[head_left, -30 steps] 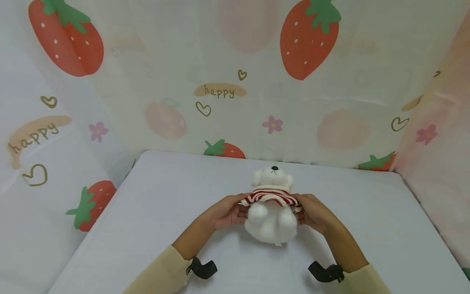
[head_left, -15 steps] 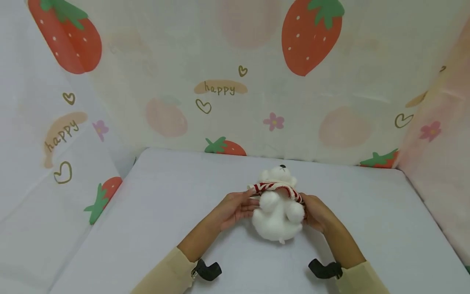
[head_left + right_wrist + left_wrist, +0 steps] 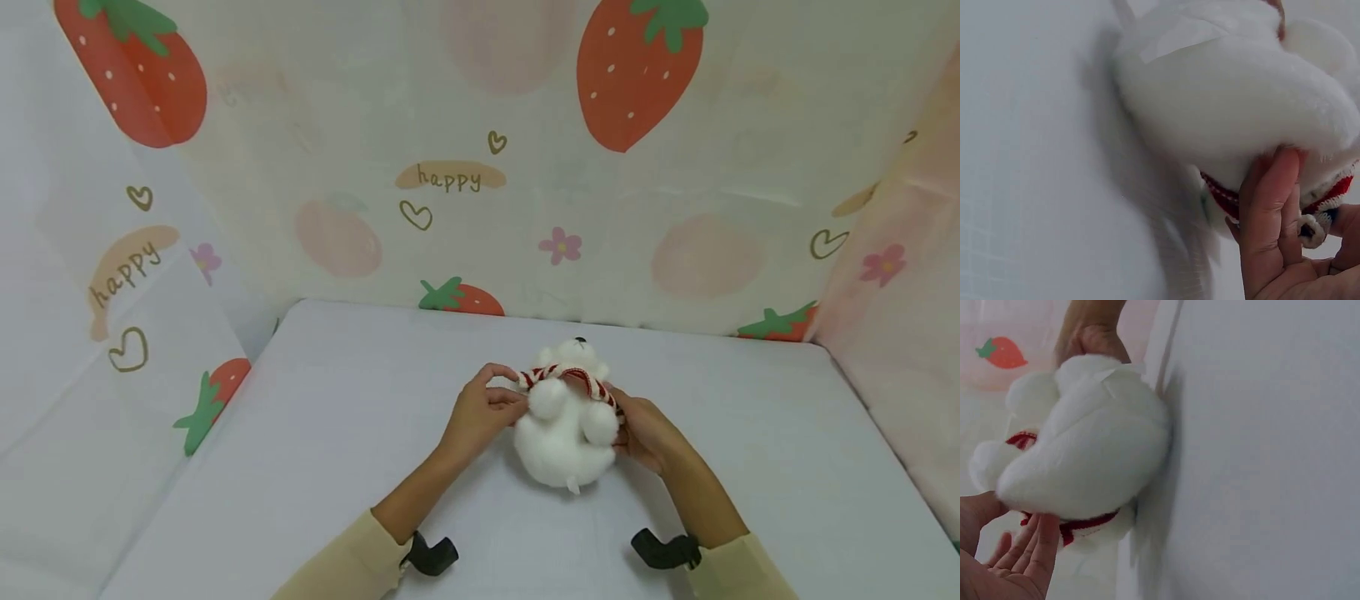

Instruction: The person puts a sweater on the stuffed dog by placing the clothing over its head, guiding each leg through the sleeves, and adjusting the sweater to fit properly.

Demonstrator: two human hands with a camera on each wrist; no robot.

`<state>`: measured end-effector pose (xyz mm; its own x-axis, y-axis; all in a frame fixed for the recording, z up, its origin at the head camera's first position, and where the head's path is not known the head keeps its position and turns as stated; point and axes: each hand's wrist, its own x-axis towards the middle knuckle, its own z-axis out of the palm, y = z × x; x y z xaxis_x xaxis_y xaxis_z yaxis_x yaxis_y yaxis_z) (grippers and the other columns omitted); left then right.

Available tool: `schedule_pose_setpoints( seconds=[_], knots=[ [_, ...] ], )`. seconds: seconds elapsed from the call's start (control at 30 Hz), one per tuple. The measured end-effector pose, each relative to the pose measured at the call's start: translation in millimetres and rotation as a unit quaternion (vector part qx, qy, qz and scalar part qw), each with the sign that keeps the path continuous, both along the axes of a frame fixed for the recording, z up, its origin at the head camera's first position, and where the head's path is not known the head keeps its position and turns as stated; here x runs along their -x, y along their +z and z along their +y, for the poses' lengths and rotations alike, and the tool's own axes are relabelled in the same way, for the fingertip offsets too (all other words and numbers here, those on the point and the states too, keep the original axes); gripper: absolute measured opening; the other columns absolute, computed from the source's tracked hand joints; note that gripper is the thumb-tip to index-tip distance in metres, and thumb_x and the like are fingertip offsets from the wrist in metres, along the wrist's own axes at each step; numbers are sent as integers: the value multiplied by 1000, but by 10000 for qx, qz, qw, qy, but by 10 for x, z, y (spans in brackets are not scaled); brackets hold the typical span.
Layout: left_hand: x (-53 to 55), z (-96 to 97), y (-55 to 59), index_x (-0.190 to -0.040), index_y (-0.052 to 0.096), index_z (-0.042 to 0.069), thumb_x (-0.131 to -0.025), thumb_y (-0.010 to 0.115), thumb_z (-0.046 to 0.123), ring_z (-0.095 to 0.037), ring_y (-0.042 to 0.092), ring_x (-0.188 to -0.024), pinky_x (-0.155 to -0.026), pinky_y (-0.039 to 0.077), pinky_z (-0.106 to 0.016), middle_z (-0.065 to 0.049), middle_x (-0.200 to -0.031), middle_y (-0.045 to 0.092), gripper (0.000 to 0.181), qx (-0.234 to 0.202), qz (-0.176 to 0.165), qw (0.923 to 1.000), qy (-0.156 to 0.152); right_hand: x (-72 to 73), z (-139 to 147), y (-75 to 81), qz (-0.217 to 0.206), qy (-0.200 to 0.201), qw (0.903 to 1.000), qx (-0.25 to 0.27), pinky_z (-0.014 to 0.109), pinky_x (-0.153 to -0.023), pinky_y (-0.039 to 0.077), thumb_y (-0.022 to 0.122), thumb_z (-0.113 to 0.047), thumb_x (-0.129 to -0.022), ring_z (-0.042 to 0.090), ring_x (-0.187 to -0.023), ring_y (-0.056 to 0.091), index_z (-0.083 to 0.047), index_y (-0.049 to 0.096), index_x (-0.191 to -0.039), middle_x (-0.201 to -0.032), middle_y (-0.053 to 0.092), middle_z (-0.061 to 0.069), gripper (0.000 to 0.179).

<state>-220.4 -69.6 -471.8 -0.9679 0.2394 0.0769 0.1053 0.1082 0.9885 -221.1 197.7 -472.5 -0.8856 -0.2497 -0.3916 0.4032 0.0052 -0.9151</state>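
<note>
A white plush bear [image 3: 561, 446] lies on its back on the table, its black nose toward the far wall. Its red-and-white striped sweater [image 3: 572, 371] is bunched up at the chest, above the hind legs. At the bear's left side in the head view, my left hand [image 3: 480, 414] touches the sweater's edge with its thumb and the bear with its fingers, a gap showing between them. My right hand [image 3: 647, 433] holds the sweater's other side; in the right wrist view, the sweater's edge [image 3: 1319, 225] sits between thumb and fingers. The bear's back is hidden.
The white table [image 3: 360, 367] extends around the bear. A strawberry-printed cloth [image 3: 337, 125] hangs behind it and at both sides. A black wrist mount [image 3: 433, 557] sits at each sleeve cuff.
The bear has shifted slightly right and its sweater has bunched further toward the head, baring more belly. My left hand has moved up and right, its thumb now arched away from its fingers.
</note>
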Motion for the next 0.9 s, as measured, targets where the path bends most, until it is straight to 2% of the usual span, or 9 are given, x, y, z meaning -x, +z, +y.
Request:
schedule_pose_setpoints(
  seconds=[0.17,0.37,0.43,0.6,0.67,0.8,0.9],
  knots=[
    [1,26,38,-105,68,8,-92,71,3,-13,70,-72,-63,55,-25,-5,-86,74,14,341,589,9976,160,5,-21,30,66,-64,9993,-358,25,-56,52,42,-47,-108,8,-58,62,-7,62,-97,-74,64,-1,46],
    [78,40,35,-99,75,10,-94,73,11,-7,67,-67,-58,53,-24,3,-77,73,6,1134,1234,9855,244,-56,-100,121,395,-13,9928,-1134,30,-62,55,44,-51,-106,13,-67,65,7,55,-129,-90,65,3,63],
    [114,48,28,-97,75,10,-94,74,15,-5,66,-66,-57,51,-23,4,-74,72,6,1381,1363,9806,264,-81,-131,149,580,48,9888,-1376,31,-63,55,45,-51,-106,15,-69,65,8,53,-134,-95,65,6,67],
    [169,82,42,-94,75,9,-92,77,22,-3,64,-65,-58,50,-22,5,-72,70,13,1953,1382,9701,411,-125,-181,176,934,85,9827,-1594,33,-60,56,47,-47,-106,18,-66,65,8,57,-132,-96,67,9,62],
    [175,104,57,-93,76,9,-92,78,25,-2,63,-64,-58,51,-22,5,-72,70,16,2228,1402,9633,525,-134,-186,175,1036,90,9809,-1644,33,-59,57,47,-46,-106,19,-65,66,8,59,-129,-95,67,10,60],
    [169,148,83,-91,76,10,-93,76,28,-2,60,-62,-56,49,-22,6,-71,69,18,2763,1601,9442,806,-142,-184,172,1177,148,9773,-1753,36,-61,58,47,-46,-107,20,-67,67,7,60,-128,-95,68,11,58],
    [150,170,94,-95,76,12,-95,74,29,-4,61,-65,-57,48,-22,6,-74,70,17,2999,1789,9323,941,-139,-180,167,1241,173,9740,-1888,38,-62,58,47,-47,-107,22,-68,68,6,60,-128,-96,68,12,59]
  ],
)
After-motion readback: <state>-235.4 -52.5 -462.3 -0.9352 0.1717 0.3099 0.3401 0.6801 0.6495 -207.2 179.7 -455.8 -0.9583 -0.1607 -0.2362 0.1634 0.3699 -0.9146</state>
